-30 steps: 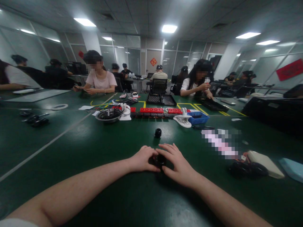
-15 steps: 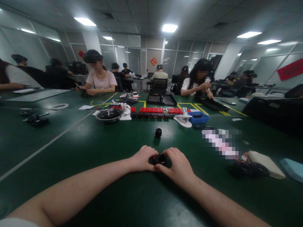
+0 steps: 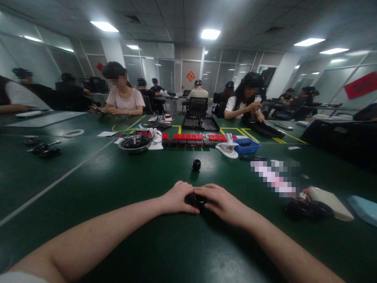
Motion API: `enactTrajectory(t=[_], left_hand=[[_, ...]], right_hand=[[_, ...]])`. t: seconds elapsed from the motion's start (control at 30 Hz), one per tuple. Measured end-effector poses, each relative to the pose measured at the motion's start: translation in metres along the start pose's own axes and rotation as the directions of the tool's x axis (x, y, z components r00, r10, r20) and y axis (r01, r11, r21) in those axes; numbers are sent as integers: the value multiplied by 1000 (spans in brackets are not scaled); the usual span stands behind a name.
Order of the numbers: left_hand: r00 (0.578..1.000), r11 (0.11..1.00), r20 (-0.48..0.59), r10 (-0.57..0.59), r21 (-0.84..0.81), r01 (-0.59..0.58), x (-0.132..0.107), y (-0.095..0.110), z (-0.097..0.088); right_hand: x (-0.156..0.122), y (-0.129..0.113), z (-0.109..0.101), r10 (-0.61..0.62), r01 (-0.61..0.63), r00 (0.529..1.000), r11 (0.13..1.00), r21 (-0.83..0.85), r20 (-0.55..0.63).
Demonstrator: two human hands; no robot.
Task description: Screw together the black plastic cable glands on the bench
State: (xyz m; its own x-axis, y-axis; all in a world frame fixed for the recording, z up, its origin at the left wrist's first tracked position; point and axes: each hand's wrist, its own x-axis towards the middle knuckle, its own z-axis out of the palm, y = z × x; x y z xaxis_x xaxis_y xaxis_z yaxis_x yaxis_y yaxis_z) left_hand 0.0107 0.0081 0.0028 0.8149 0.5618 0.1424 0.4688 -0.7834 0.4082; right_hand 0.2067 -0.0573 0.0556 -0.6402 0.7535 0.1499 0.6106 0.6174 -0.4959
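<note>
Between my hands, low over the green table, is a black round fitting [image 3: 200, 201] with a hollow opening facing up. My left hand [image 3: 178, 197] is curled round its left side, fingers at the back and thumb in front. From the right, my right hand [image 3: 225, 202] grips it, its fingers reaching over the far rim and its thumb on the near right side. Both hands hide much of the fitting. Just beyond them a second black fitting [image 3: 196, 165] of similar look stands by itself on the table.
Across the middle lie a red power strip [image 3: 188, 136], a metal bowl [image 3: 134, 148] with cables, a white clip base [image 3: 228, 148] and a blue bin [image 3: 247, 147]. To the right are a beige case [image 3: 330, 203] and black round parts [image 3: 309, 211]. Co-workers sit opposite.
My right hand has shifted round the fitting: its fingers now cover the far rim and its thumb has drawn back to the right. My left hand has barely moved.
</note>
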Motion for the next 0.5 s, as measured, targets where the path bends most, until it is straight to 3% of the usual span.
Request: enactTrajectory(t=[0.13,0.2,0.3,0.4,0.5], left_hand=[[1000,1000,-4,-4,4,4,0,-1,1],[1000,1000,-10,-2,-5,2,0,-1,1],[1000,1000,-27,-7,-16,6,1,0,0],[1000,1000,-21,-1,-3,1,2,1,0],[1000,1000,-17,9,4,-9,2,1,1]], right_hand=[[0,4,1,8,-11,999,996,86,40],[0,6,4,9,-10,1000,994,109,4],[0,6,10,77,-61,984,993,104,-161],[2,5,17,189,-179,923,982,60,-334],[3,0,23,258,-287,876,958,-10,-407]])
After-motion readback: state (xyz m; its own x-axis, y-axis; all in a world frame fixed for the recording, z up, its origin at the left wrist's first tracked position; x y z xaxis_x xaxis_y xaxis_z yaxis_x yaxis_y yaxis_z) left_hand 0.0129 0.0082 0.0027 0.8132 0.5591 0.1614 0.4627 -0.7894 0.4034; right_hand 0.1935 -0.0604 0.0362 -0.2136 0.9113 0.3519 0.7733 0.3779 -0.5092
